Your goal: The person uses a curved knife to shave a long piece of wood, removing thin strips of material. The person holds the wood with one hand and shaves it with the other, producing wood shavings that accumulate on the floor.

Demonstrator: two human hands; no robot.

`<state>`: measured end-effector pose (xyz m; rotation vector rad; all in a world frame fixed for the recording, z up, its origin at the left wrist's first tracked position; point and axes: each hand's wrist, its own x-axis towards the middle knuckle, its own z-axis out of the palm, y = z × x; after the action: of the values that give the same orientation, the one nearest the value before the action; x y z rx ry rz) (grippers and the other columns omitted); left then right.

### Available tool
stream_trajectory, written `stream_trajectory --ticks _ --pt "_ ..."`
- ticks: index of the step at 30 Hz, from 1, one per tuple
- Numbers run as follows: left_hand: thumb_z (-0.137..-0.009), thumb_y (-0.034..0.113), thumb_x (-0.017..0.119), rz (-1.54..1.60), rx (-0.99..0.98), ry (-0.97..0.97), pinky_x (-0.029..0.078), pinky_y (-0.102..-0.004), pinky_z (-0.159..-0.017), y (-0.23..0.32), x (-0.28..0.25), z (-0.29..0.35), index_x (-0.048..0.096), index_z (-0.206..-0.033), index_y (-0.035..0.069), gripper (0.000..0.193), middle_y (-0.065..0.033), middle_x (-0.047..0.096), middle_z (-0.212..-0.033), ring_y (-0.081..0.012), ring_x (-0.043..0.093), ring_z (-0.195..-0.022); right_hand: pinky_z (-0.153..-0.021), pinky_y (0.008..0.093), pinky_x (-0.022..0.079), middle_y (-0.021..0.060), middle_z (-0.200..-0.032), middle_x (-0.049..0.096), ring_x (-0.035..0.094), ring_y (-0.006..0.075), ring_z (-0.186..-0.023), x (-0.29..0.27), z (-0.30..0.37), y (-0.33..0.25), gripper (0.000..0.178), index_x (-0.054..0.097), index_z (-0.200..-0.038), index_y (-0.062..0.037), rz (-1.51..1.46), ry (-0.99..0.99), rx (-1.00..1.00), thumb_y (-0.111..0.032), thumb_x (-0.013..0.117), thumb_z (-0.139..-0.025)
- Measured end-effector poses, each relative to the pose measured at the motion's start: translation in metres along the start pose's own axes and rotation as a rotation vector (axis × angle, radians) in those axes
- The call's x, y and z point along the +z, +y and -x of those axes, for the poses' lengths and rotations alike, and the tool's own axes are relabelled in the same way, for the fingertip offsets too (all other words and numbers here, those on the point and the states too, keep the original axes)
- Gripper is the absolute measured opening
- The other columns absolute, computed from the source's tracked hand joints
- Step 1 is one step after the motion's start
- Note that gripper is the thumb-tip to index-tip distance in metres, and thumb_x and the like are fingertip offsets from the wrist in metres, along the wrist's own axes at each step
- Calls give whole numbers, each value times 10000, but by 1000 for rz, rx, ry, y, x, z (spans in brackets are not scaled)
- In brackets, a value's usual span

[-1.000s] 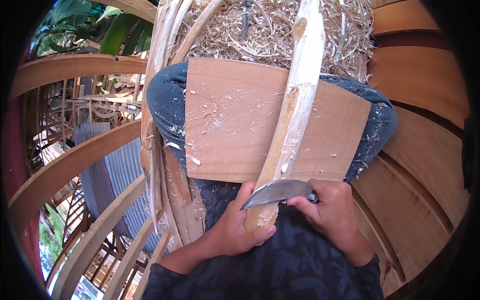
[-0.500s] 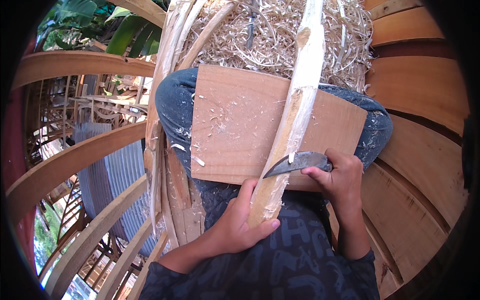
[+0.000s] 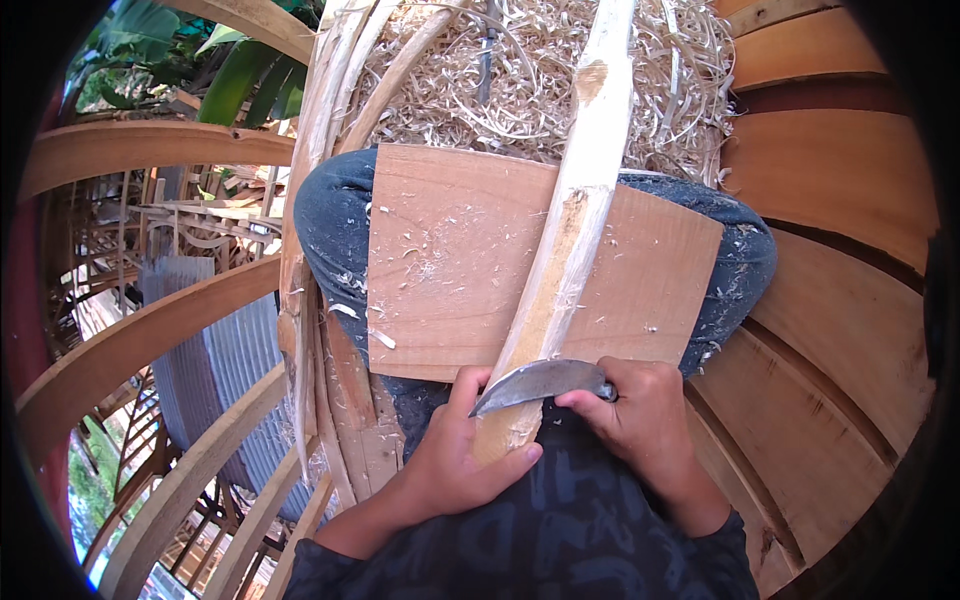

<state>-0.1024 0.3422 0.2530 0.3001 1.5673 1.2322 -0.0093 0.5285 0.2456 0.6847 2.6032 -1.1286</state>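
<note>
A long pale wooden pole [image 3: 575, 220], stripped of bark, runs from my lap up past the far edge of the view. My left hand [image 3: 462, 445] is closed around its near end, with the thumb on one side and the fingers on the other. A curved knife [image 3: 540, 382] lies across the pole just above that grip, its tip close to my left fingers. My right hand [image 3: 645, 415] is wrapped round the knife's handle, mostly hiding it. Under the pole a flat wooden board [image 3: 450, 260] rests over my thighs, sprinkled with small shavings.
Curly wood shavings [image 3: 460, 90] are heaped beyond my knees. Long rough sticks [image 3: 310, 200] stand along my left side. Curved slats [image 3: 150, 335] form an open railing at the left, with corrugated sheeting [image 3: 240, 350] behind. Wide planks [image 3: 830, 290] wall the right.
The knife and my right hand have come down the pole toward me, nearer my left hand. The curl of wood at the blade is gone. The whole view has shifted slightly.
</note>
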Motion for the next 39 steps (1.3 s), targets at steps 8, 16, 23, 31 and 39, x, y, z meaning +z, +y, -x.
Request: stream_trajectory --ticks 8,16,23,31,39 --pt "-735 193 711 -20 -170 70 405 -329 -887 17 1 -3 358 -1214 -18 632 -133 519 -1070 -185 512 -1012 -467 376 432 182 -491 515 575 325 -491 -24 -31 41 654 543 -552 26 248 204 171 -586 643 -757" --pt "-729 175 719 -58 -175 73 406 -337 -896 19 0 1 341 -1235 -12 659 -141 517 -1072 -197 514 -1014 -451 347 395 162 -467 482 545 256 -434 -34 -6 30 542 532 -592 55 -128 153 207 -418 661 -824" --pt "-755 223 727 -375 121 76 521 -376 -741 13 4 -7 313 -1222 -61 686 -258 618 -916 -372 662 -857 -435 385 433 159 -480 517 566 330 -462 -5 -10 7 575 549 -548 -21 53 59 -91 -555 702 -698" --pt "-738 247 741 -276 1 64 520 -393 -737 13 10 6 316 -1193 -60 694 -276 610 -931 -368 661 -854 -445 371 393 180 -483 499 532 292 -448 -29 -50 57 635 557 -583 44 163 343 264 -549 621 -804" --pt "-707 166 744 -170 -86 133 454 -339 -837 16 -2 4 337 -1213 -17 675 -173 544 -1042 -230 573 -972 -451 330 361 174 -495 420 436 161 -438 -36 -12 27 476 566 -665 71 -176 135 227 -360 640 -852"
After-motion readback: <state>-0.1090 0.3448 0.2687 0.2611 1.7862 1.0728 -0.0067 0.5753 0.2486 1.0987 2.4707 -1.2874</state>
